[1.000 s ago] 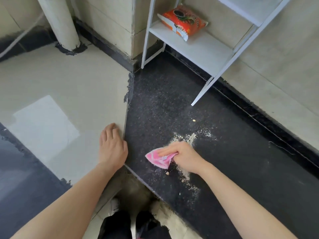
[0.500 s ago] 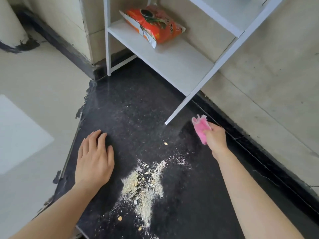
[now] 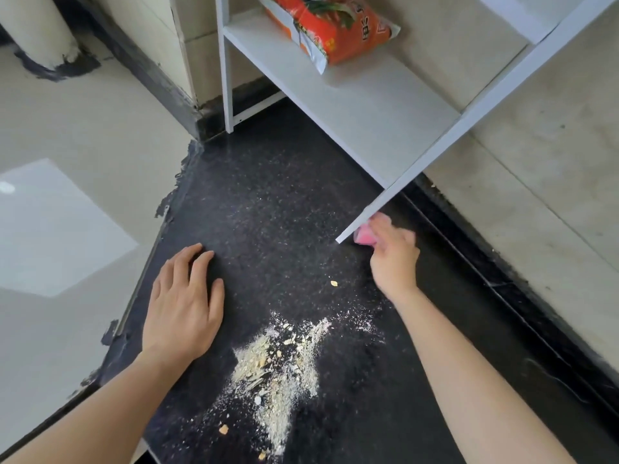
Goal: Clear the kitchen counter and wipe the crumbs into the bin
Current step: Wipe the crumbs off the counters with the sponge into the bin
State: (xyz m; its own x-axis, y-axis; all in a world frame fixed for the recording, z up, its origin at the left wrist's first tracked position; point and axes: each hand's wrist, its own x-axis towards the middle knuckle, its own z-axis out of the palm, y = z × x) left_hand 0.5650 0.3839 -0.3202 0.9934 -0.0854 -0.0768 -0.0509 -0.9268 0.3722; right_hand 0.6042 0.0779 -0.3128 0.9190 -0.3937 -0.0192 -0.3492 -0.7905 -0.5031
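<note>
Left hand (image 3: pixel 182 306) lies flat, fingers spread, palm down on black counter (image 3: pixel 268 202). Right hand (image 3: pixel 393 259) grips pink cloth (image 3: pixel 364 236), fingers curled round it, beside the foot of the white rack's (image 3: pixel 368 115) slanted leg. Crumb pile (image 3: pixel 278 366) sits on counter between the forearms; one stray crumb (image 3: pixel 334 283) lies nearer the cloth. Orange snack bag (image 3: pixel 331 25) rests on rack shelf.

orange snack bag (image 3: pixel 330 26) on white shelf (image 3: pixel 355 105)
</note>
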